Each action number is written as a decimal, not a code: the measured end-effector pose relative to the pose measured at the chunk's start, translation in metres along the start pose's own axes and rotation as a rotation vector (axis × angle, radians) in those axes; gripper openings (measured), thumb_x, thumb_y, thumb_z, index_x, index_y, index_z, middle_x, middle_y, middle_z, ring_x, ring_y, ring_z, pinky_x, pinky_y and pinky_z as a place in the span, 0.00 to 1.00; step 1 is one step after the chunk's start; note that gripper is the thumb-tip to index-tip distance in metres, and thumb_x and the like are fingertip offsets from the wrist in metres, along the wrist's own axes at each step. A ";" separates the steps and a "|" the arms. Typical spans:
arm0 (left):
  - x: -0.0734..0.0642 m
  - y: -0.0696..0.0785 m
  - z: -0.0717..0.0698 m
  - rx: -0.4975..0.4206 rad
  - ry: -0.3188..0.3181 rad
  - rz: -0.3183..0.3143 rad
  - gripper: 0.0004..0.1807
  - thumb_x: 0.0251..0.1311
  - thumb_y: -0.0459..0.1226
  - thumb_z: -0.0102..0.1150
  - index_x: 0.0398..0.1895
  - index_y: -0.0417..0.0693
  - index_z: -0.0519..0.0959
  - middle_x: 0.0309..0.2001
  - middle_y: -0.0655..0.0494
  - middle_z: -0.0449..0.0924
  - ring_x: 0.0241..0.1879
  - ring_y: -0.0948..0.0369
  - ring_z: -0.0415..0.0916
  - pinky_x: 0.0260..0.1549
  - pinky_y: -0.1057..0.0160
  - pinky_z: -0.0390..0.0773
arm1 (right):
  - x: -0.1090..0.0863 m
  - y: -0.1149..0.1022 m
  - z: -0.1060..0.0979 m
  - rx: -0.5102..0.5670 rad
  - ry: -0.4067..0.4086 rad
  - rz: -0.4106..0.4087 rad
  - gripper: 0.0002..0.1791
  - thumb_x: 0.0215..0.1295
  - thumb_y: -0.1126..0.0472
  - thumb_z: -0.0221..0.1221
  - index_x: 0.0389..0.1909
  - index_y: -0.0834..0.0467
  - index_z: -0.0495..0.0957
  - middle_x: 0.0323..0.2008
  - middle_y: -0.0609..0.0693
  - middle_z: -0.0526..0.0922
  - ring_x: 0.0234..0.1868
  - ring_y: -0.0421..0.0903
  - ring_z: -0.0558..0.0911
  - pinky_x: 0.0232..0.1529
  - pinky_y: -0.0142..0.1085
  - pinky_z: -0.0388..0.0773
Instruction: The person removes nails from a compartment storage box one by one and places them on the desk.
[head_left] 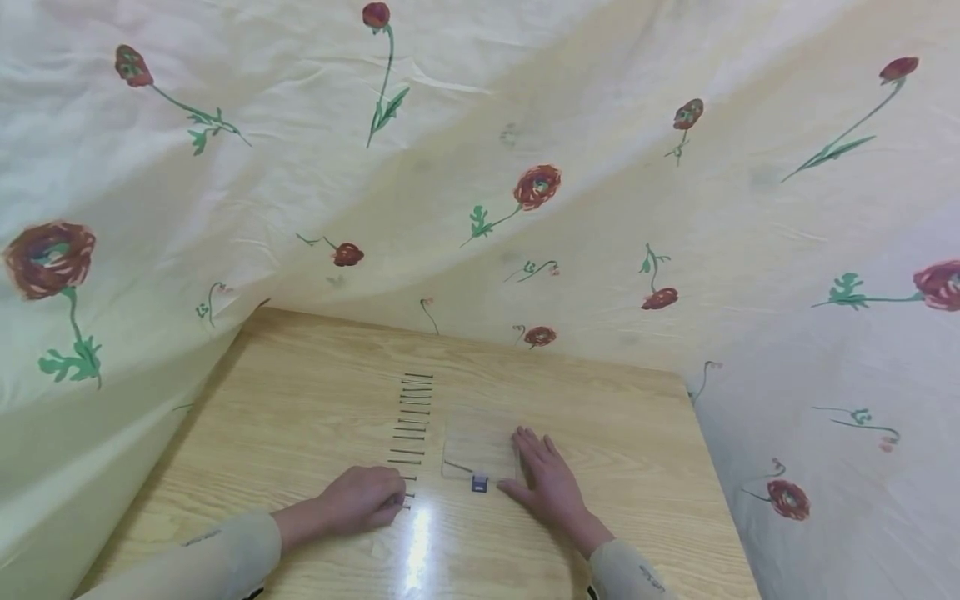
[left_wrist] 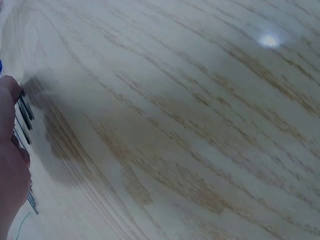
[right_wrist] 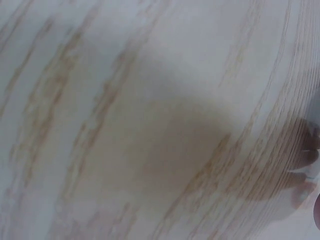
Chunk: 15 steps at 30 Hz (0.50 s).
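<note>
A column of thin metal nails (head_left: pixel 411 412) lies on the wooden table, each pointing sideways. At its near end, my left hand (head_left: pixel 363 498) has its fingers curled and pinches a nail, most of which the fingers hide. Several nail ends (left_wrist: pixel 26 112) show beside the fingertips in the left wrist view. Right of the column is a flat, clear plastic box (head_left: pixel 480 437) with a blue latch (head_left: pixel 479 483) on its near side. One nail (head_left: pixel 458 467) shows within its outline. Fingers spread, my right hand (head_left: pixel 551 487) rests at the box's right edge.
The pale wood-grain table (head_left: pixel 637 467) carries a bright light reflection near its front. A cream cloth with red flowers (head_left: pixel 450 250) hangs behind the table and down both sides.
</note>
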<state>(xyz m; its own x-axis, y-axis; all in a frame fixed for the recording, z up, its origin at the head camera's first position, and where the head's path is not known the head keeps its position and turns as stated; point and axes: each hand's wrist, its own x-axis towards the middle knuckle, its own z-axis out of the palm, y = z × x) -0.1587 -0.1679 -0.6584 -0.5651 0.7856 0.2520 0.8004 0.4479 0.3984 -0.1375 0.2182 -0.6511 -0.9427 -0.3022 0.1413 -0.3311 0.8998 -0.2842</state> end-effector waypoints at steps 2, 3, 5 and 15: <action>0.000 0.000 0.001 -0.005 0.026 -0.002 0.08 0.56 0.34 0.67 0.29 0.58 0.78 0.28 0.74 0.69 0.27 0.76 0.62 0.25 0.77 0.68 | 0.000 0.000 0.000 -0.002 0.003 -0.001 0.50 0.66 0.34 0.69 0.80 0.59 0.66 0.80 0.56 0.67 0.80 0.54 0.66 0.82 0.52 0.53; 0.000 0.000 0.002 -0.009 0.038 -0.004 0.08 0.55 0.33 0.66 0.29 0.58 0.78 0.27 0.74 0.68 0.27 0.76 0.61 0.24 0.78 0.67 | 0.000 0.001 0.000 -0.002 0.005 -0.001 0.50 0.66 0.34 0.69 0.80 0.59 0.67 0.79 0.55 0.67 0.80 0.54 0.66 0.82 0.52 0.53; 0.000 0.000 0.003 -0.010 0.067 0.002 0.09 0.54 0.32 0.67 0.30 0.57 0.78 0.27 0.74 0.68 0.27 0.76 0.61 0.24 0.78 0.66 | 0.000 0.001 0.000 0.000 0.007 -0.001 0.50 0.66 0.34 0.69 0.80 0.59 0.67 0.79 0.55 0.67 0.80 0.54 0.66 0.82 0.52 0.54; -0.001 0.001 0.005 -0.018 0.136 -0.020 0.10 0.55 0.32 0.71 0.31 0.58 0.80 0.28 0.74 0.73 0.28 0.77 0.65 0.26 0.78 0.71 | 0.002 0.003 0.000 0.016 -0.003 -0.006 0.51 0.66 0.33 0.68 0.80 0.59 0.66 0.80 0.56 0.66 0.81 0.54 0.65 0.83 0.51 0.52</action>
<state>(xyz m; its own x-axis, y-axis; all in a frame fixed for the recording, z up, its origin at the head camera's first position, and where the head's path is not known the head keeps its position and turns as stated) -0.1565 -0.1665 -0.6626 -0.6036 0.7110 0.3607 0.7858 0.4539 0.4202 -0.1402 0.2201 -0.6515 -0.9410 -0.3082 0.1400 -0.3369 0.8931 -0.2982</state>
